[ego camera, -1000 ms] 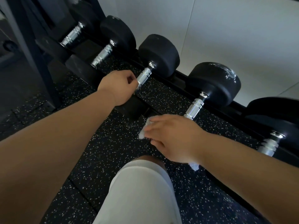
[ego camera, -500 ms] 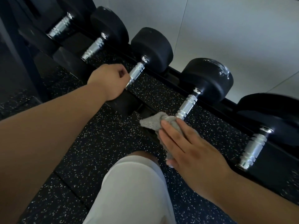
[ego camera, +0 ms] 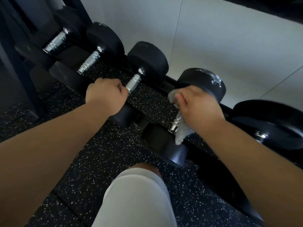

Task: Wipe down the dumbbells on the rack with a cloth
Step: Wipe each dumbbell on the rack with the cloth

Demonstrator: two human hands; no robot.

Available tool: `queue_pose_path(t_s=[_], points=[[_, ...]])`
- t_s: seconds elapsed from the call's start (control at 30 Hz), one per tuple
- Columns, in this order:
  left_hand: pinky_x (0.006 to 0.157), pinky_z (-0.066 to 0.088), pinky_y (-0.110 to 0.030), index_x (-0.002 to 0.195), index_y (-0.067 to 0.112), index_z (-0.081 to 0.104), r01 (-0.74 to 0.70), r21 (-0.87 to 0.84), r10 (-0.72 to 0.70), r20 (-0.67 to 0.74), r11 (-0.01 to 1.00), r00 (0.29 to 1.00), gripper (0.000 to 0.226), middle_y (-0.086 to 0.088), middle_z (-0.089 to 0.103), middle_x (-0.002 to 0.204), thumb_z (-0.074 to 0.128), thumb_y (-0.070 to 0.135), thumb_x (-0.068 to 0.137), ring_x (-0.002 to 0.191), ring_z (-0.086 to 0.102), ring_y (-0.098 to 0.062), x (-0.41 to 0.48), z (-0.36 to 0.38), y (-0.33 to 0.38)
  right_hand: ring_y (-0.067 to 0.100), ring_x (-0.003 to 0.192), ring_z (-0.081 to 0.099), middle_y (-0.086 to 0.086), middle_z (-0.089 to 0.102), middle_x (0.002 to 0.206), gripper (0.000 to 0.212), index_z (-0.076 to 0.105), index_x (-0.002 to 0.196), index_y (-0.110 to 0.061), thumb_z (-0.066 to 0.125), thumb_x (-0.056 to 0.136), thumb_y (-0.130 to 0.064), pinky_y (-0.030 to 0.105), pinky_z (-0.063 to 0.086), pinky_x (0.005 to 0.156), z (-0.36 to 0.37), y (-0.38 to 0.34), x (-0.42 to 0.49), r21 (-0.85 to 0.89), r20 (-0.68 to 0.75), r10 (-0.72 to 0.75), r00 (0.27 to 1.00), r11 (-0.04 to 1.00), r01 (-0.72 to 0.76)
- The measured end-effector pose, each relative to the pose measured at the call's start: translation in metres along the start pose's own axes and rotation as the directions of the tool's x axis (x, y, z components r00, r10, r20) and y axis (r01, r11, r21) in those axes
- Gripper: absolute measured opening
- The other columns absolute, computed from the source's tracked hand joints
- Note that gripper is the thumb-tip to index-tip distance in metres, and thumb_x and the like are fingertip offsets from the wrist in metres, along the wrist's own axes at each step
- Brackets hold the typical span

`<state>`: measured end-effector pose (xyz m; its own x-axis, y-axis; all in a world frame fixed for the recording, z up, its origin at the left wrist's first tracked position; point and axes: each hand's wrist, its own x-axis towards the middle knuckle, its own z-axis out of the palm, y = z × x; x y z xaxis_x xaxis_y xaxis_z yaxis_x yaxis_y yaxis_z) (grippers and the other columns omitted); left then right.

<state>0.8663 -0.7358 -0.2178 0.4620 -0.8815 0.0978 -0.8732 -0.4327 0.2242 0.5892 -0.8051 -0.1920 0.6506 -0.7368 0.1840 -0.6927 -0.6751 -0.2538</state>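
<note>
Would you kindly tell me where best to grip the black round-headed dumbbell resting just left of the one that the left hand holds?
Take the black round-headed dumbbell by its ribbed chrome handle, coming down from above with fingers wrapped across the bar. The handle lies bare between two wide heads, which look too broad to grip.

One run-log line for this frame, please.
stage: wiping handle | left grip: holds handle of adjacent dumbbell | right grip: clutches grey cloth round handle of current dumbbell
</note>
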Motion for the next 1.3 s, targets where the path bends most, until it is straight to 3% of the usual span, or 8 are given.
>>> queue_pose_path(t_s=[0.1, 0.27, 0.47, 0.67, 0.83, 0.93, 1.17, 1.3], points=[[0.081, 0.047, -0.042, 0.091, 0.024, 0.065, 0.015, -0.057, -0.014, 0.011, 0.998, 1.000, 0.027, 0.005, 0.054, 0.079, 0.045, 0.040, 0.099, 0.098, 0.056, -0.029, 0.000, -0.002, 0.000, 0.032, 0.134, 0.052, 0.010, 0.054, 0.146, 0.051, 0.051, 0.147, -0.013, 0.042, 0.104, -0.039, 0.043, 0.039, 0.116, 0.017, 0.020, -0.001, -0.138, 0.205, -0.126, 0.971, 0.978, 0.156], [0.076, 0.048, -0.040, 0.100, 0.025, 0.065, 0.044, -0.105, -0.038, 0.058, 0.993, 0.998, 0.033, 0.002, 0.053, 0.082, 0.036, 0.040, 0.093, 0.100, 0.054, -0.027, 0.000, -0.006, 0.000, 0.031, 0.101, 0.064, 0.005, 0.070, 0.096, 0.014, 0.074, 0.095, -0.011, 0.064, 0.097, -0.020, 0.049, 0.046, 0.101, 0.051, 0.024, -0.021, -0.046, 0.134, -0.342, 0.930, 0.936, 0.350], [0.078, 0.051, -0.041, 0.099, 0.028, 0.066, 0.062, -0.128, -0.056, 0.049, 0.990, 0.997, 0.033, 0.000, 0.057, 0.086, 0.039, 0.046, 0.091, 0.092, 0.057, -0.026, 0.001, -0.005, -0.003, -0.010, 0.068, 0.059, -0.013, 0.066, 0.078, 0.027, 0.071, 0.093, -0.027, 0.048, 0.109, -0.025, 0.006, 0.042, 0.060, -0.030, -0.014, -0.011, 0.541, -0.068, 0.315, 0.947, 0.809, -0.231], [0.073, 0.051, -0.039, 0.090, 0.032, 0.061, 0.087, -0.160, -0.082, 0.039, 0.983, 0.996, 0.040, 0.000, 0.057, 0.088, 0.028, 0.052, 0.081, 0.087, 0.057, -0.024, 0.001, -0.004, -0.004, -0.004, 0.081, 0.056, -0.013, 0.068, 0.095, 0.034, 0.071, 0.111, -0.023, 0.038, 0.110, -0.032, 0.016, 0.045, 0.075, -0.095, 0.020, 0.008, 0.400, -0.554, 0.352, 0.754, 0.907, -0.130], [0.064, 0.042, -0.036, 0.086, 0.026, 0.064, 0.061, -0.161, -0.056, 0.035, 0.985, 0.998, 0.031, 0.002, 0.056, 0.079, 0.037, 0.040, 0.091, 0.084, 0.055, -0.023, 0.000, -0.004, -0.002, 0.024, 0.147, 0.031, 0.004, 0.027, 0.160, 0.072, 0.018, 0.160, -0.021, 0.043, 0.101, -0.053, 0.047, 0.034, 0.122, -0.034, 0.047, 0.003, 0.045, 0.053, 0.215, 0.975, 0.975, -0.217], [0.065, 0.044, -0.036, 0.089, 0.022, 0.066, 0.057, -0.156, -0.054, 0.021, 0.986, 0.998, 0.029, 0.004, 0.053, 0.077, 0.041, 0.036, 0.095, 0.079, 0.052, -0.021, 0.001, -0.005, 0.003, 0.033, 0.155, 0.017, 0.008, 0.016, 0.168, 0.081, 0.011, 0.163, -0.020, 0.038, 0.099, -0.062, 0.053, 0.024, 0.125, -0.018, 0.059, 0.014, -0.151, 0.015, 0.138, 0.990, 0.979, -0.135], [0.065, 0.044, -0.036, 0.091, 0.026, 0.065, 0.076, -0.146, -0.069, 0.054, 0.986, 0.996, 0.029, 0.001, 0.054, 0.083, 0.039, 0.040, 0.094, 0.074, 0.051, -0.016, 0.003, -0.004, -0.003, 0.022, 0.112, 0.058, -0.010, 0.063, 0.112, 0.061, 0.062, 0.115, -0.034, 0.017, 0.098, -0.070, 0.042, 0.049, 0.096, -0.029, 0.033, 0.075, -0.380, 0.207, -0.195, 0.959, 0.887, 0.262], [0.069, 0.044, -0.037, 0.090, 0.033, 0.064, 0.072, -0.142, -0.067, 0.038, 0.987, 0.997, 0.031, 0.001, 0.051, 0.084, 0.036, 0.047, 0.090, 0.081, 0.055, -0.025, 0.005, -0.001, -0.005, 0.020, 0.137, 0.045, -0.011, 0.048, 0.147, 0.047, 0.046, 0.147, -0.037, 0.039, 0.104, -0.054, 0.046, 0.039, 0.115, -0.028, 0.068, 0.033, -0.186, 0.033, -0.223, 0.974, 0.957, 0.225]])
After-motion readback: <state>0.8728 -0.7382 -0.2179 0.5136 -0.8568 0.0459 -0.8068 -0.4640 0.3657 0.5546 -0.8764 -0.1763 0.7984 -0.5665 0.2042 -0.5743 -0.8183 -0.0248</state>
